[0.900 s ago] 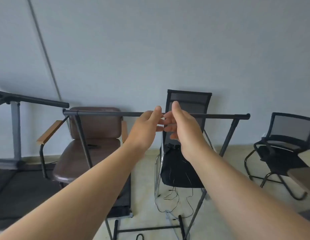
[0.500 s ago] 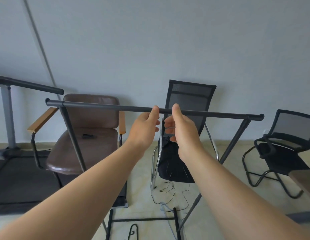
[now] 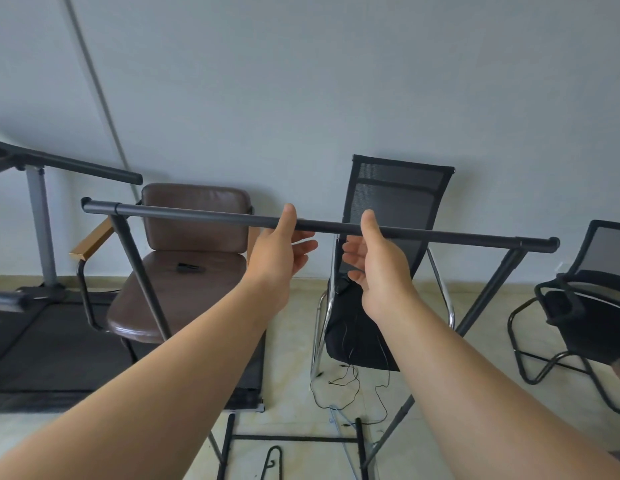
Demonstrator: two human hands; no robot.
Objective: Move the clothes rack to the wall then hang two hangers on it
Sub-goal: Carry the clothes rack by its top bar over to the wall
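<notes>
The black clothes rack's top bar [image 3: 197, 215] runs across the view at chest height, in front of the chairs by the wall. Its slanted legs reach down to a base bar [image 3: 294, 438] on the floor. My left hand [image 3: 279, 252] and my right hand [image 3: 379, 259] are just below the middle of the bar. Their fingers are spread and point toward each other, and the thumbs rise in front of the bar. Neither hand is wrapped around it. A black hanger [image 3: 272, 462] lies on the floor by the base, and a pale thin hanger [image 3: 343, 429] lies beside it.
A brown padded armchair [image 3: 184, 258] and a black mesh chair [image 3: 391, 216] stand against the grey wall behind the rack. Another black chair [image 3: 585, 306] is at the right and a treadmill [image 3: 35, 237] at the left. Thin cables [image 3: 350, 382] trail on the floor.
Both hands have let go of the bar, opened and moved apart. The rack now looks closer and wider in view.
</notes>
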